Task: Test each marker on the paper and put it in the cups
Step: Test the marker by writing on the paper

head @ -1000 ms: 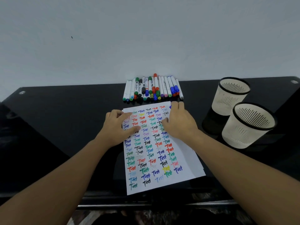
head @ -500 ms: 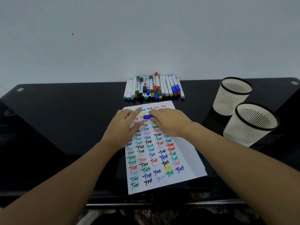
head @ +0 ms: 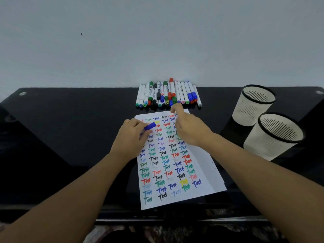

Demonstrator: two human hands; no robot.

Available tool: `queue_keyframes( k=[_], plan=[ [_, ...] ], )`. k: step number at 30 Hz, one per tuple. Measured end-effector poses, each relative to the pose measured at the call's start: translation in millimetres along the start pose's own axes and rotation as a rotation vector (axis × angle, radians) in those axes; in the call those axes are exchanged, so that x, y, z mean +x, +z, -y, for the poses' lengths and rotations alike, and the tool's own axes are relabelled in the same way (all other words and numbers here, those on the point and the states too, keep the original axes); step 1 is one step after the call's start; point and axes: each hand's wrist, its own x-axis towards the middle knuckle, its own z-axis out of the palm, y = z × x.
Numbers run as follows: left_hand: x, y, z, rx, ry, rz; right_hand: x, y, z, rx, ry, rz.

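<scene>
While L hand (head: 133,137) pinches blue cap (head: 150,126), R hand (head: 190,128) reaches, fingers extended.

I worked at a glossy black table (head: 70,137) pushed against a plain pale grey wall (head: 157,41). The wall had one small dark speck (head: 81,34). Round silver fittings sat in the table's far left corner (head: 22,93) and far right corner (head: 319,92).

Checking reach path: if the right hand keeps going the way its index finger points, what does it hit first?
Probably the marker row: the right hand points its finger at the near cap ends around the row's middle, just past the paper's far edge. Depth is unclear from this single view.
</scene>
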Motion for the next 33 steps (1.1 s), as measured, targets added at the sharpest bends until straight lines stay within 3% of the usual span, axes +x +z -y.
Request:
queue_keyframes(
  k=[6,10,14,17,24,33],
  plan=[
    [6.8,-0.1,1.5,0.025,-0.04,0.147,-9.7,12.3,-14.8,0.684,0.36,-0.208],
    [2.3,-5.3,-0.8,0.078,-0.037,0.132,-9.6,19.4,-21.9,0.932,0.402,-0.244],
    [-6.8,-14.2,3.7,0.173,-0.1,0.146,-4.6,17.5,-22.4,0.853,0.279,-0.069],
    [-11.5,-17.9,4.4,0.224,-0.124,0.162,0.9,19.9,-23.1,0.709,0.212,-0.041],
    [4.1,-18.3,20.9,0.156,-0.116,0.264,0.0,14.0,-19.8,0.722,0.088,-0.158],
    [4.8,-15.1,23.1,0.082,-0.166,0.377,1.8,23.3,-40.1,0.73,0.225,-0.351]
  ],
)
